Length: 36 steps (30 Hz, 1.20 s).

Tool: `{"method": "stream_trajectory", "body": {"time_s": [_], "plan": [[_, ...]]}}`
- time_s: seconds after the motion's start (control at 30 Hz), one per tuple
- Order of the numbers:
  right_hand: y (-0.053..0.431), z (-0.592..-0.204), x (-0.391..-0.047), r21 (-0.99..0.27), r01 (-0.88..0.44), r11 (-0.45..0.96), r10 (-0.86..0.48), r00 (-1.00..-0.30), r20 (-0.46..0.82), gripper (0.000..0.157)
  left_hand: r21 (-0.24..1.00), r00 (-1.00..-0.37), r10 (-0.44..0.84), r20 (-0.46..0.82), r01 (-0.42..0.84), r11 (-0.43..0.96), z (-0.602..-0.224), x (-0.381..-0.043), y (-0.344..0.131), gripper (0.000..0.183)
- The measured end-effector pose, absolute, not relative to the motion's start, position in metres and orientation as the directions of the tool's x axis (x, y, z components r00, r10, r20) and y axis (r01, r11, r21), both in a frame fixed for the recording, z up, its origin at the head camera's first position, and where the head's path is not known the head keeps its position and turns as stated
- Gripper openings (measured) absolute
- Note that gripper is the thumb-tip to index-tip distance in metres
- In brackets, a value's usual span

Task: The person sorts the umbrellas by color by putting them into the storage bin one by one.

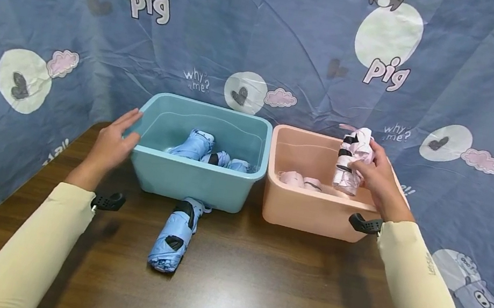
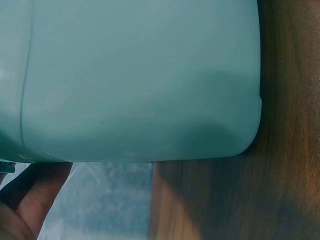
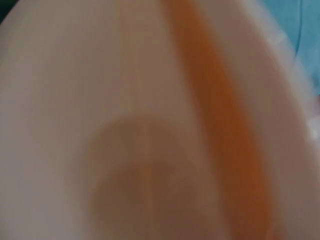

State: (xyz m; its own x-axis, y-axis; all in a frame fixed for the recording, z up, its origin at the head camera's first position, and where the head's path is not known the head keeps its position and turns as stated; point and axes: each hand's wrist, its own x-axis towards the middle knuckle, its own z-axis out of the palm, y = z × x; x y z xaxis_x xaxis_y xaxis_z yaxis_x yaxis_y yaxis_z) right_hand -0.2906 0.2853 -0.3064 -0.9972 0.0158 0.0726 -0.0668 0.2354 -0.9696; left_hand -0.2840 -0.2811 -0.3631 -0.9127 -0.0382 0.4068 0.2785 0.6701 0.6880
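My right hand (image 1: 379, 179) holds a pink folded umbrella (image 1: 351, 160) upright at the right side of the pink bin (image 1: 316, 209), its lower end below the rim level. Other pink folded umbrellas (image 1: 292, 178) lie inside that bin. At the left end of the teal bin (image 1: 190, 181), my left hand (image 1: 113, 145) rests against the rim with its fingers extended, holding nothing. In the left wrist view its fingers (image 2: 40, 195) show beside the bin wall. Several blue folded umbrellas (image 1: 194, 144) lie in the teal bin. The right wrist view is blurred and shows mostly bin wall.
One blue folded umbrella (image 1: 175, 235) with black bands lies on the brown wooden table (image 1: 262, 298) in front of the teal bin. The two bins stand side by side. A blue printed cloth (image 1: 249, 23) hangs behind and around the table.
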Motion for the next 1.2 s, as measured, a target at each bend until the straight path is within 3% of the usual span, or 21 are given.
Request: {"method": "stream_trajectory", "body": {"time_s": [0.27, 0.43, 0.7, 1.2], "plan": [[0.292, -0.315, -0.301, -0.924, 0.016, 0.381, 0.057, -0.998, 0.007, 0.078, 0.7, -0.917, -0.043, 0.398, 0.272, 0.661, -0.362, -0.283, -0.281, 0.054], [0.294, -0.315, -0.3, -0.942, 0.145, 0.302, 0.1, -0.988, -0.12, 0.067, 0.696, -0.917, -0.038, 0.397, 0.274, 0.664, -0.361, -0.283, -0.282, 0.053], [0.296, -0.314, -0.301, -0.906, 0.32, 0.279, 0.232, -0.937, -0.26, 0.073, 0.693, -0.922, -0.037, 0.386, 0.264, 0.671, -0.359, -0.281, -0.28, 0.054], [0.3, -0.313, -0.292, -0.92, 0.325, 0.219, 0.166, -0.941, -0.293, 0.09, 0.704, -0.926, -0.029, 0.376, 0.265, 0.659, -0.36, -0.282, -0.282, 0.054]]}}
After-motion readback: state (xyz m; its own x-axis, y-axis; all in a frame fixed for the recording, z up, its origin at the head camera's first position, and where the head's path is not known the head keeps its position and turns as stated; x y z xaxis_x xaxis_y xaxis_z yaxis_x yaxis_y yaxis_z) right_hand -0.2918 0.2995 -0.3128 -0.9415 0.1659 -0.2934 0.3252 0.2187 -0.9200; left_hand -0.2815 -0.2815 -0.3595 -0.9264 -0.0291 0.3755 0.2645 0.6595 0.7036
